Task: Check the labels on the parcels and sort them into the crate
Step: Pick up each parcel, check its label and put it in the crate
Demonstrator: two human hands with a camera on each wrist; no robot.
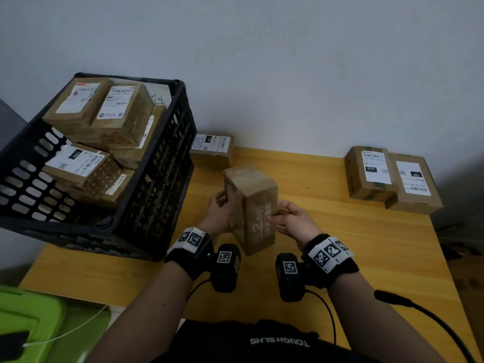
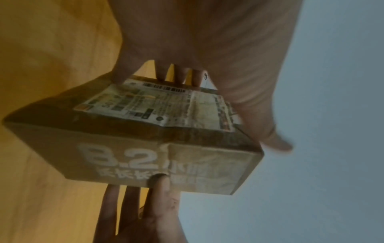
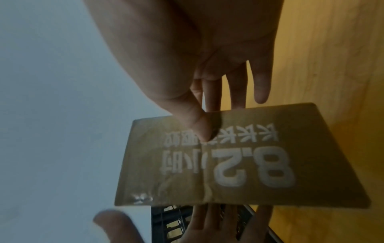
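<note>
Yellow wooden surface [image 1: 340, 231] against a grey wall. Black plastic crate [image 1: 167, 163] at left, at least five labelled parcels visible inside. Three more labelled parcels on the surface: one [image 1: 212, 150] beside the crate, two [image 1: 369, 174] [image 1: 413, 184] touching at far right. One cardboard parcel [image 1: 251, 208] printed "8.2" raised between left hand [image 1: 222, 208] and right hand [image 1: 293, 218], fingers of both curled round its sides, shipping label [image 2: 158, 105] toward the left palm.

I see a brown cardboard parcel [image 1: 258, 210] with pale "8.2" lettering and a white barcoded label [image 2: 158, 105], a black slotted plastic crate [image 1: 157, 166], a yellow wood-grain bench [image 1: 366, 244] and black-and-white checkered wrist markers [image 1: 328, 254].
</note>
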